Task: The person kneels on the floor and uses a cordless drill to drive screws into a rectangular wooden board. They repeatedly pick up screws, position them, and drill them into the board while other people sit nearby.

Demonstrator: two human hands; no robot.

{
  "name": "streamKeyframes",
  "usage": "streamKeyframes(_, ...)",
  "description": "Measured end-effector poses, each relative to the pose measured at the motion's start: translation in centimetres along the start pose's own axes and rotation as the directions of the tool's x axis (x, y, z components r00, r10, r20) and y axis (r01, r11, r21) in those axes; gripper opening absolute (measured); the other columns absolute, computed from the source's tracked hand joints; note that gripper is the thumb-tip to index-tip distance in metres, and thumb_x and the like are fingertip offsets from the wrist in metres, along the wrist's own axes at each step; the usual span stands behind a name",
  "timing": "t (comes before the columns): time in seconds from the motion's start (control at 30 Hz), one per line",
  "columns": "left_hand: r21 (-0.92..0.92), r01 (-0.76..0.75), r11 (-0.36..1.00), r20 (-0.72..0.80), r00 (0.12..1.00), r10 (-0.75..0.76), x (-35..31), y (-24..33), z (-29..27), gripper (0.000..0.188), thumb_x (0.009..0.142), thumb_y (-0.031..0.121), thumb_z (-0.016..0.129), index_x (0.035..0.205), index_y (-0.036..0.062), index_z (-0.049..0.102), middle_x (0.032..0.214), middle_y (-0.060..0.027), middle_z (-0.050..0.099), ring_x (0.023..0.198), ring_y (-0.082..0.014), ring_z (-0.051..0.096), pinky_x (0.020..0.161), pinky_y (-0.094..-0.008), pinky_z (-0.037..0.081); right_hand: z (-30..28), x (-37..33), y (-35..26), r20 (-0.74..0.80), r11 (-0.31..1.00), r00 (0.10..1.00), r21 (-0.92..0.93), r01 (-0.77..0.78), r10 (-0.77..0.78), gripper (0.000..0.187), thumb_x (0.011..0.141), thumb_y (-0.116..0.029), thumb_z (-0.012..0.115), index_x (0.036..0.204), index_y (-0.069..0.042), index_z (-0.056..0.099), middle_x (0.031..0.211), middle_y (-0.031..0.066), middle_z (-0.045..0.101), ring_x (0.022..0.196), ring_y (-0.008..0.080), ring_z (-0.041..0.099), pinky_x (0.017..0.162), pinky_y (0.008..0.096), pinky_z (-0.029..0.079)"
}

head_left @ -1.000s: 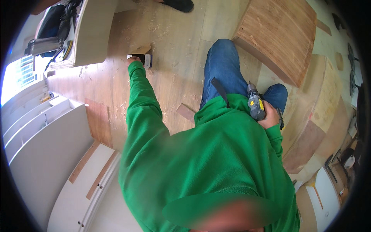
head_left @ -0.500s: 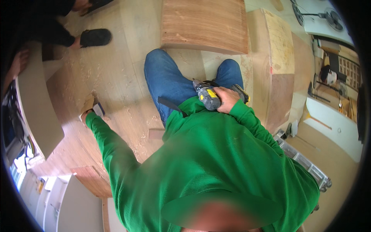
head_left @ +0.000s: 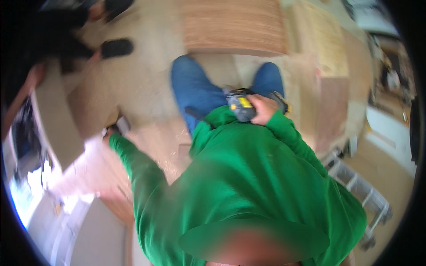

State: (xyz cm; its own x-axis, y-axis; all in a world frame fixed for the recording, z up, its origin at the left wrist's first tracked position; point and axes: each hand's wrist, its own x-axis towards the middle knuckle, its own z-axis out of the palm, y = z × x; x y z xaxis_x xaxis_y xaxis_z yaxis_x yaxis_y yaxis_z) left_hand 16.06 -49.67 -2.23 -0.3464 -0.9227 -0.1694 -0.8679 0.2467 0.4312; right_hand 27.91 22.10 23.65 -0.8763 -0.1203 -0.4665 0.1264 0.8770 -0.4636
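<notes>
I kneel on a pale wooden floor in blue jeans and a green hooded top. My right hand [head_left: 265, 109] grips a grey and yellow cordless drill [head_left: 239, 106] held against my thigh. My left arm stretches out to the left, and my left hand [head_left: 111, 131] rests at floor level on a small dark block-like object [head_left: 123, 124]; the blur hides whether the fingers close around it.
A reddish plywood panel [head_left: 235, 26] lies ahead of my knees. Another person's dark shoe [head_left: 116, 47] and dark-clothed leg stand at the upper left. More boards [head_left: 328, 48] lie to the right, and a metal stepladder [head_left: 359, 190] lies at the lower right.
The view has swung, so the scene rotated and the plywood panel moved from the upper right to the top centre. My right hand has brought the drill from my right side to my thigh.
</notes>
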Motion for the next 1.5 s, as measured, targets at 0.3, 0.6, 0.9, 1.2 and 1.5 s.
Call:
streamKeyframes(0.3, -0.809, 0.517, 0.279, 0.549, 0.834, 0.05, -8.2, 0.6, -4.8, 0.019, 0.095, 0.022, 0.063, 0.105, 0.0053, 0.066, 0.104, -0.0154, 0.077, 0.072, -0.0265, 0.068, 0.065, -0.0414, 0.061, -0.4, 0.1, 1.9, -0.055, 0.997, 0.997, -0.043, 0.059, -0.061, 0.064, 0.069, -0.021, 0.08, 0.13, -0.012, 0.066, 0.121, 0.0131, 0.073, 0.11, 0.0425, 0.069, 0.089, 0.0533, 0.057)
streamKeyframes(0.6, -0.671, 0.741, 0.029, 0.597, 0.517, 0.613, -24.5, 13.0, -3.2, 0.007, 0.09, 0.014, 0.063, 0.091, 0.0072, 0.064, 0.095, -0.0112, 0.06, 0.077, -0.0197, 0.053, 0.063, -0.0327, 0.043, -1.9, -1.9, 1.3, -0.282, 0.964, 0.951, 0.19, 0.184, -0.126, 0.06, 0.072, -0.023, 0.082, 0.129, -0.01, 0.069, 0.12, 0.0171, 0.074, 0.108, 0.0411, 0.072, 0.09, 0.0486, 0.058)
streamKeyframes(0.9, -0.276, 0.738, 0.616, 0.809, -0.167, 0.563, -42.8, 21.6, 6.9, 0.012, 0.096, 0.017, 0.07, 0.104, 0.0073, 0.069, 0.093, -0.0107, 0.072, 0.078, -0.022, 0.067, 0.068, -0.0362, 0.053, 2.5, -3.3, -0.3, -0.426, 0.652, 0.868, 0.738, 0.171, 0.255, 0.029, 0.085, -0.004, 0.074, 0.114, -0.001, 0.073, 0.095, 0.0104, 0.077, 0.086, 0.0204, 0.072, 0.081, 0.0347, 0.058)
streamKeyframes(1.2, -0.143, 0.481, 0.865, 0.901, -0.299, 0.315, -56.1, 23.2, 12.1, 0.022, 0.105, 0.024, 0.071, 0.112, 0.0036, 0.071, 0.096, -0.0029, 0.073, 0.083, -0.0166, 0.07, 0.082, -0.0328, 0.062, 1.0, -2.3, 3.0, -0.366, 0.58, 0.857, 0.808, 0.101, 0.361, 0.028, 0.086, 0.0, 0.076, 0.113, 0.002, 0.072, 0.097, 0.0097, 0.08, 0.089, 0.0171, 0.076, 0.084, 0.0332, 0.06)
streamKeyframes(1.5, -0.063, 0.626, 0.777, 0.936, -0.232, 0.263, -60.0, 22.9, 15.3, 0.025, 0.109, 0.026, 0.065, 0.114, 0.0027, 0.07, 0.104, -0.0052, 0.072, 0.093, -0.0184, 0.068, 0.085, -0.0363, 0.061, -0.6, 0.4, 6.0, -0.275, 0.534, 0.871, 0.846, 0.017, 0.407, 0.037, 0.084, 0.001, 0.078, 0.12, 0.003, 0.07, 0.099, 0.0112, 0.081, 0.093, 0.0175, 0.077, 0.088, 0.0332, 0.06)
